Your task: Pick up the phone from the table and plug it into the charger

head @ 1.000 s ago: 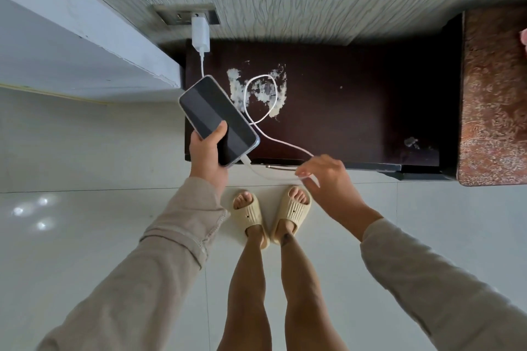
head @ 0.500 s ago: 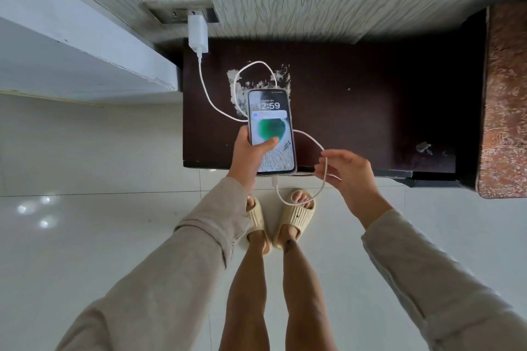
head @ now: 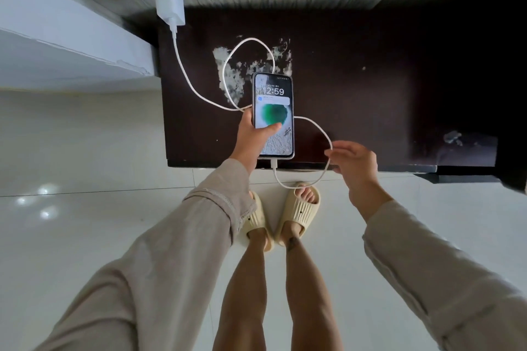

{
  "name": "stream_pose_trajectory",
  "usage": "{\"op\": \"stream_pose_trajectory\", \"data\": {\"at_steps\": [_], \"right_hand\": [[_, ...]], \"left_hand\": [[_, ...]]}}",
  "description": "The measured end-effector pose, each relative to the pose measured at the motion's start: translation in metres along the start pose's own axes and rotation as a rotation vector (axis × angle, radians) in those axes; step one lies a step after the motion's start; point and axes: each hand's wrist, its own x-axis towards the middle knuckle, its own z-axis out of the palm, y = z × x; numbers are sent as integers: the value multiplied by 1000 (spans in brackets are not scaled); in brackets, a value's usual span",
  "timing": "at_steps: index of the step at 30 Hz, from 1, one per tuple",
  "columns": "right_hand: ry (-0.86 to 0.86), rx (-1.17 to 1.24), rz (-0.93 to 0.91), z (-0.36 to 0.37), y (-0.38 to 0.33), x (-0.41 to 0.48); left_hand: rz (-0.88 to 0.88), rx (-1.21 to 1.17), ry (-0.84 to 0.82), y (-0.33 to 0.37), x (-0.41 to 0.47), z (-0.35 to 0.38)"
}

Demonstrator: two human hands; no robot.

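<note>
My left hand (head: 251, 137) grips the phone (head: 274, 100) over the front part of the dark table (head: 356, 88). Its screen is lit and reads 12:59. A white cable (head: 182, 65) runs from the white charger (head: 168, 0) in the wall socket, loops across the table, and its plug sits in the phone's bottom edge. My right hand (head: 353, 162) hovers at the table's front edge with fingers spread, the cable loop lying across its fingertips.
The table top has a patch of peeled white finish (head: 231, 71) behind the phone. A white ledge (head: 71, 37) runs along the left. Pale glossy floor tiles (head: 85, 151) lie below, with my feet in cream slippers (head: 302, 208).
The phone swung from the left, dark and tilted, to upright over the table, and its screen lit up with the cable plugged in. My right hand loosened around the cable.
</note>
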Motion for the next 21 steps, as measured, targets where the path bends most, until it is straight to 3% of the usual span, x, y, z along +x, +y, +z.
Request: {"op": "stream_pose_trajectory", "data": {"at_steps": [8,16,21], "right_hand": [[83,-138,-15,9,1,9],[-135,-280,55,3,3,5],[-161,-421,1,-21,10,-23]], "left_hand": [[-70,38,-4,-4,-8,-3],[17,245,-62,5,-17,-19],[-4,369,-153,3,-46,-34]]}}
